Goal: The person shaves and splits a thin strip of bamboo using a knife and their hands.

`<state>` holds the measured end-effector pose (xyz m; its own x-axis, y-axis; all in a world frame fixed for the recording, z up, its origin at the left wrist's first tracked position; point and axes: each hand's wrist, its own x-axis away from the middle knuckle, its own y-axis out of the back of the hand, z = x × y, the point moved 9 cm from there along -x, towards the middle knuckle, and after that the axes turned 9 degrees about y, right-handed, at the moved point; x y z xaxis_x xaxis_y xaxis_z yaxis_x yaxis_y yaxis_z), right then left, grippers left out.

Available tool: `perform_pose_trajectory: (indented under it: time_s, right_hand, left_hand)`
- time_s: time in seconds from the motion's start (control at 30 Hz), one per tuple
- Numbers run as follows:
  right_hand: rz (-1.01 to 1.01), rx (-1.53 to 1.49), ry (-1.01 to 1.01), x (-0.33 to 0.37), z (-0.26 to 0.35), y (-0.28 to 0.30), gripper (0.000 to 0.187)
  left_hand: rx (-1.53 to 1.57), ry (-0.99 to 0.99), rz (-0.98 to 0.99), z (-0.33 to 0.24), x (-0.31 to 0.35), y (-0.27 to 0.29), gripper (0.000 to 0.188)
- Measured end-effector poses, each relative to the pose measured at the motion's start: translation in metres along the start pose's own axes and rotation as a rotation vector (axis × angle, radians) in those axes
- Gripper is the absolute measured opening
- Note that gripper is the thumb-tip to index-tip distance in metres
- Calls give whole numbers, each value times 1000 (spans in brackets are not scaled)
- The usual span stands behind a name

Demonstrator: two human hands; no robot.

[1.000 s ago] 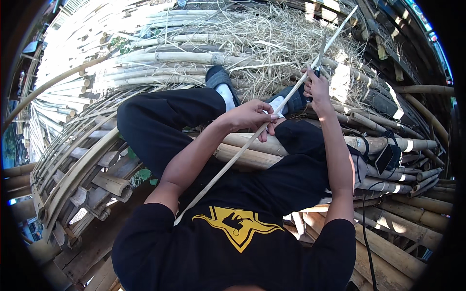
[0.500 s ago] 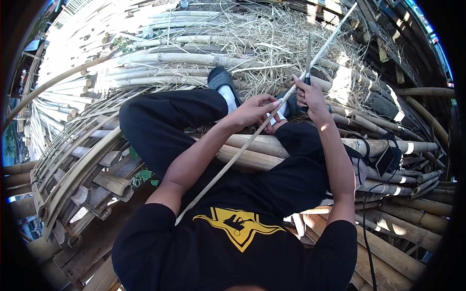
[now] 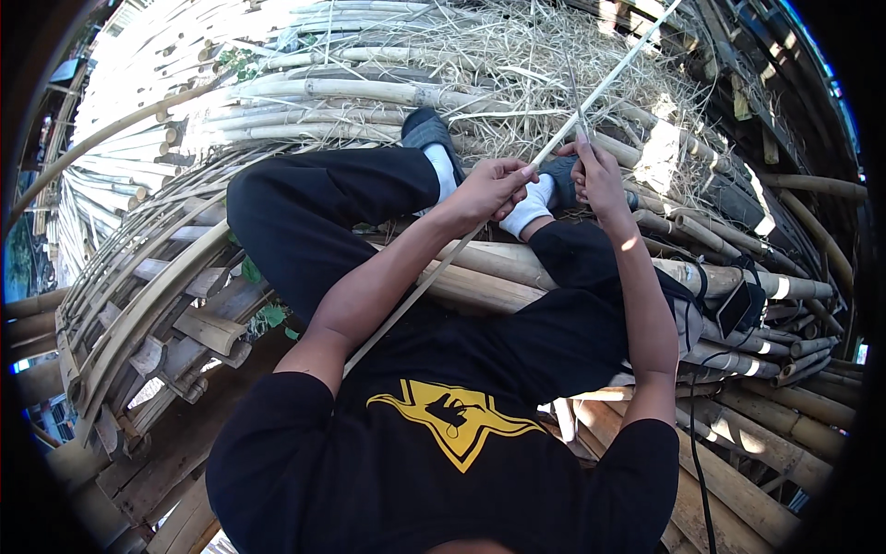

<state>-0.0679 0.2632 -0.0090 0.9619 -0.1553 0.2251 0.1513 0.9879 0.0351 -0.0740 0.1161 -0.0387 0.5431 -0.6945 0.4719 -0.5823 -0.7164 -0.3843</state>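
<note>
My left hand (image 3: 498, 190) is closed around a long, thin bamboo strip (image 3: 616, 74), with the thumb lying along it. The strip slants from the far right, through this hand, and down past my left forearm toward my shirt. In my right hand (image 3: 600, 180) is a knife (image 3: 574, 92), its narrow blade pointing away and slightly left. The blade crosses the strip just beyond my fingers, though whether its edge bites into the bamboo cannot be made out. Most of the knife's handle is hidden by my right hand.
My bent legs rest over thick bamboo poles (image 3: 489, 263). Pale shavings (image 3: 517, 83) cover the poles ahead. A curved slatted bamboo frame (image 3: 148, 286) stands at left. On the right, a dark phone-like device (image 3: 736, 307) lies on poles near a hanging black cable (image 3: 699, 462).
The knife blade has tipped leftward across the strip. My left fingers have closed more tightly on the strip, whose near end now passes behind my left forearm.
</note>
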Motion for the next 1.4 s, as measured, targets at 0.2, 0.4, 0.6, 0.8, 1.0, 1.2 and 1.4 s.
perform_pose_trajectory:
  time_s: [0.2, 0.4, 0.6, 0.8, 1.0, 1.2, 1.4]
  right_hand:
    - [-139, 475, 263, -5, 25, 24, 40]
    - [121, 963, 342, 12, 37, -17, 40]
    - [69, 767, 435, 9, 39, -14, 40]
    - [9, 470, 419, 9, 28, -23, 33]
    - [-56, 487, 355, 11, 25, -23, 28]
    - [-40, 392, 345, 9, 10, -29, 26]
    - [-68, 405, 356, 8, 3, -28, 26]
  left_hand:
    - [12, -1, -14, -6, 5, 0, 28]
    - [128, -5, 52, -10, 6, 3, 23]
    - [55, -50, 21, -18, 7, 4, 25]
    - [54, -65, 101, -17, 4, 1, 33]
    - [27, -107, 28, -15, 7, 3, 45]
    - [-36, -91, 19, -16, 10, -2, 41]
    - [-42, -91, -5, -14, 8, 1, 41]
